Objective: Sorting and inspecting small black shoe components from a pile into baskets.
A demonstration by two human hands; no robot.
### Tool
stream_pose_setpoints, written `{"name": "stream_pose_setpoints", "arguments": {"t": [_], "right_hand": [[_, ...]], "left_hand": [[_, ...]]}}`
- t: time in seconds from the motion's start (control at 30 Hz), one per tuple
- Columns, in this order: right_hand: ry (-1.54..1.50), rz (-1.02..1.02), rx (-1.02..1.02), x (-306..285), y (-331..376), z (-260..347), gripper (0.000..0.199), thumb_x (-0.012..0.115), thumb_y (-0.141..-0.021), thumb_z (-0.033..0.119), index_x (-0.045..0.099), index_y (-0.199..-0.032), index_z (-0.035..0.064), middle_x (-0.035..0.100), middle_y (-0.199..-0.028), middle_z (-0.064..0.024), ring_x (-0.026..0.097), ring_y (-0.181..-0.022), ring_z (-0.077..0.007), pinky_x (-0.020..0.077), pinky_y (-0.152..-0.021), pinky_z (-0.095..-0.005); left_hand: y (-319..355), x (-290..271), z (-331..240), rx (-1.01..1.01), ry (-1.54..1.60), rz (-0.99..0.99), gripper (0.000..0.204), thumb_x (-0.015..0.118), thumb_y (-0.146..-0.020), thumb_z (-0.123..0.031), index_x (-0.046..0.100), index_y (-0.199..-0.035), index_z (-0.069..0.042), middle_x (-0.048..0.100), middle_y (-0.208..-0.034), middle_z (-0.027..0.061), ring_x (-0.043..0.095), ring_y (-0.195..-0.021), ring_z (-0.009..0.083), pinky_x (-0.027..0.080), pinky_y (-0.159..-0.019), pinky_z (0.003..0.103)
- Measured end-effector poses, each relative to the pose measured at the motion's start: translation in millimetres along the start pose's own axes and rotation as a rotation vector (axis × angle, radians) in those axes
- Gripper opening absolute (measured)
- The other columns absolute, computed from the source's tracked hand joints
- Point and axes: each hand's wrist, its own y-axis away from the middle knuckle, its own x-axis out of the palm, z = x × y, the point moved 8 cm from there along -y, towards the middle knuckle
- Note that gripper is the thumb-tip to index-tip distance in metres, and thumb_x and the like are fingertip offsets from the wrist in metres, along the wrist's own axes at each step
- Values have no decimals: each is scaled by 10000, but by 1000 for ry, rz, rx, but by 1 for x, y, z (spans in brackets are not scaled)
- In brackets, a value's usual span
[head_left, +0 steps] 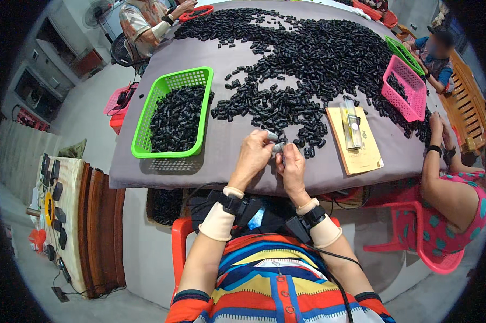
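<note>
My left hand and my right hand meet over the near edge of the grey table. Between their fingertips they pinch a small pale grey part, each hand closed on one end of it. Just beyond my fingers lies the near fringe of a big spread of small black plastic pieces. To the left of my left hand stands a green basket filled with the same black pieces. Both wrists wear bands with black devices and cables.
A tan card with a clear tube on it lies right of my hands. A pink basket and another green basket stand at the right. Other people sit at the far left, far right and near right. A red chair is under me.
</note>
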Motion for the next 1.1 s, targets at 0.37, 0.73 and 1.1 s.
{"name": "stream_pose_setpoints", "arguments": {"t": [0.37, 0.73, 1.1], "right_hand": [[-24, 28, -19, 4, 0, 1, 344, 441, -938, 360, 489, -741, 81, 448, -600, 52, 352, -500, -15, 289, -443, -177], [241, 110, -63, 12, -1, 1, 346, 462, -925, 334, 482, -729, 50, 456, -583, 26, 403, -546, -52, 341, -484, -228], [310, 141, -130, 22, 1, 6, 321, 451, -937, 314, 459, -720, 78, 434, -591, 45, 347, -528, -28, 289, -467, -199]], "left_hand": [[4, 9, 15, 65, 97, -34, 118, 608, -752, -45, 583, -855, 6, 597, -748, 78, 580, -614, 183, 459, -526, 298], [46, 6, 42, -448, 891, 151, 88, 575, -838, -66, 569, -911, -17, 597, -678, 51, 550, -524, 91, 446, -457, 194], [47, 2, 48, -420, 1108, 91, 187, 563, -838, -26, 571, -1024, -3, 601, -738, 57, 568, -579, 112, 467, -502, 208]]}}
